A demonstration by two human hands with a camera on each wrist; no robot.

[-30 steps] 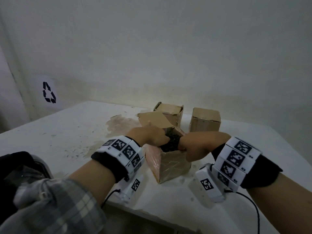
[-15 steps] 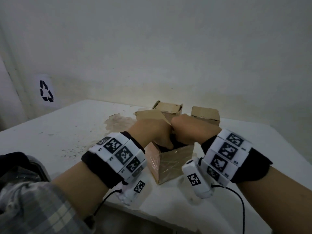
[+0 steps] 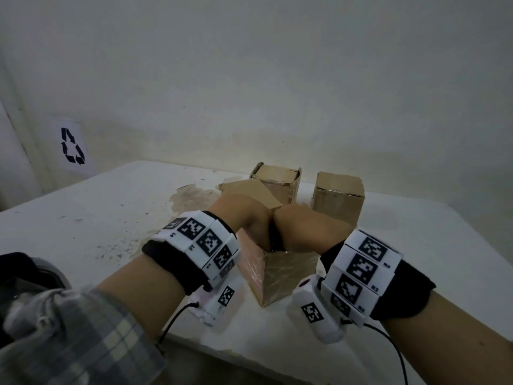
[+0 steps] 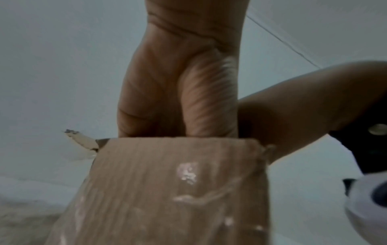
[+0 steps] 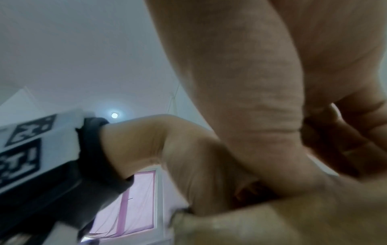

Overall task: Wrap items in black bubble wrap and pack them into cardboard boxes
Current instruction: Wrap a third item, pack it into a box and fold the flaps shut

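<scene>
An open cardboard box [image 3: 288, 276] with glossy tape on its sides stands near the table's front edge, its flap [image 3: 249, 190] tilted up behind. My left hand [image 3: 247, 218] and right hand [image 3: 302, 229] sit knuckle to knuckle over its mouth, fingers curled down inside. A sliver of the black bubble-wrapped bundle [image 3: 274, 240] shows between them; the rest is hidden in the box. In the left wrist view my left hand's palm [image 4: 178, 99] dips behind the box wall [image 4: 167, 190]. The right wrist view shows my right hand's bent fingers [image 5: 335, 140] above the box rim [image 5: 272, 223].
Two more cardboard boxes stand behind: one open-topped [image 3: 277, 182], one closed [image 3: 337, 195]. The white table [image 3: 97, 218] has a brown stain [image 3: 188, 195] at the back left and flaking paint. A recycling sign [image 3: 72, 145] is on the wall at left.
Both hands have come together over the box mouth and sunk lower. The black bundle, clearly seen a second ago, is now almost wholly hidden inside the box.
</scene>
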